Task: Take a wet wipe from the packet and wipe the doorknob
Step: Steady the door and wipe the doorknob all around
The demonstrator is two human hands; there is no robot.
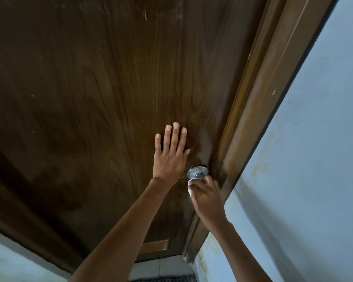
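A dark brown wooden door [110, 98] fills most of the view. Near its right edge sits a chrome doorknob [197, 171], of which only the round base plate shows. My right hand [207, 197] is wrapped round the knob and grips a white wet wipe [190, 188] against it; a crumpled bit of the wipe sticks out at the left of my fingers. My left hand [170, 155] lies flat on the door just left of the knob, fingers straight and pointing up. The packet is not in view.
The brown door frame [259, 110] runs diagonally to the right of the knob. A pale blue wall [314, 159] stands beyond it and another strip shows at the lower left. A dark floor mat [163, 278] lies at the bottom edge.
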